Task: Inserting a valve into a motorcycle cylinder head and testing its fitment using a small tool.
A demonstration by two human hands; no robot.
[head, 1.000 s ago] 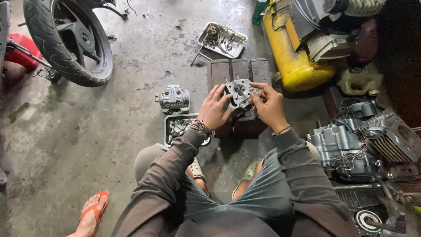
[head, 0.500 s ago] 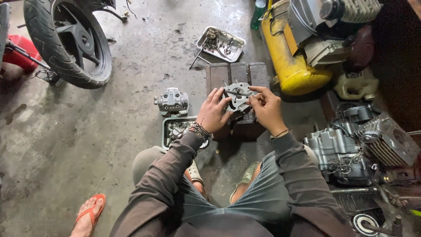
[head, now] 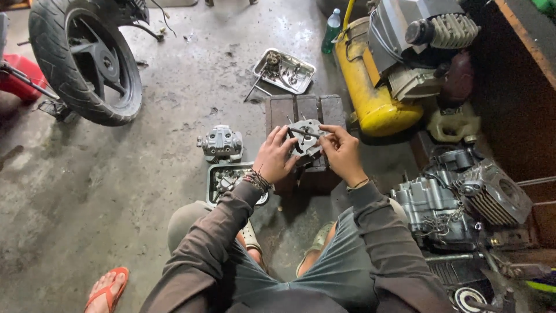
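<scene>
Both my hands are on a grey metal engine part that rests on a low wooden block in front of me. My left hand grips its left side, fingers curled over the edge. At the part's right side my right hand pinches a thin dark rod lying across its top. A grey engine cover lies on the floor to the left of the block. Just below it stands a metal tray holding small parts, partly hidden by my left wrist.
A motorcycle wheel stands at the upper left. A second metal tray with tools lies beyond the block. A yellow air compressor and an engine block crowd the right side. A foot in an orange sandal is at lower left.
My hands have stayed on the engine part, shifting only slightly. The camera has tilted, so the scene sits a little lower in view.
</scene>
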